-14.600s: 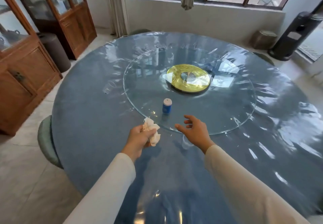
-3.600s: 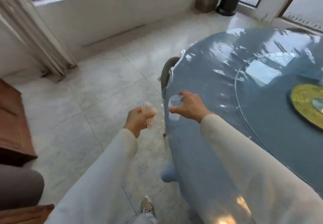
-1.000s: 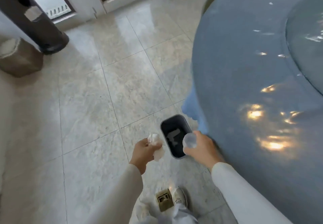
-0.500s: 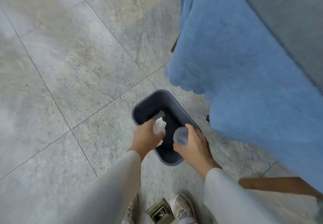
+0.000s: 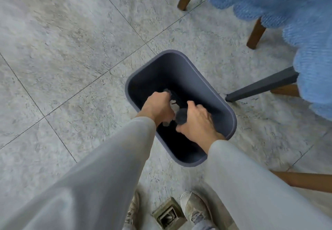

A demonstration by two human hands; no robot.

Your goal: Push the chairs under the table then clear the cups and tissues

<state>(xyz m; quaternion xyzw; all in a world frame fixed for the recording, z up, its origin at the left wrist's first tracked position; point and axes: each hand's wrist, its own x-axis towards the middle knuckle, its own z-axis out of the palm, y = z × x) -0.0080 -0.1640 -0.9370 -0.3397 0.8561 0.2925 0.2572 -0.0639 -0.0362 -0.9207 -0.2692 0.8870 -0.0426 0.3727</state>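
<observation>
A dark grey bin stands on the tiled floor below me, and both my hands reach inside it. My left hand is curled into a fist, with a pale scrap of the tissue showing at its fingertips. My right hand grips the clear plastic cup, whose round mouth faces my left hand. The cup looks dark against the inside of the bin. The bottom of the bin is in shadow and mostly hidden by my hands.
The blue tablecloth hangs down at the upper right. Wooden chair legs and a dark leg stand just right of the bin. My shoes and a floor drain are at the bottom edge.
Both hands have dropped from above the bin's rim down into it, carrying the tissue and the cup. My view has tilted further down and closer to the bin.
</observation>
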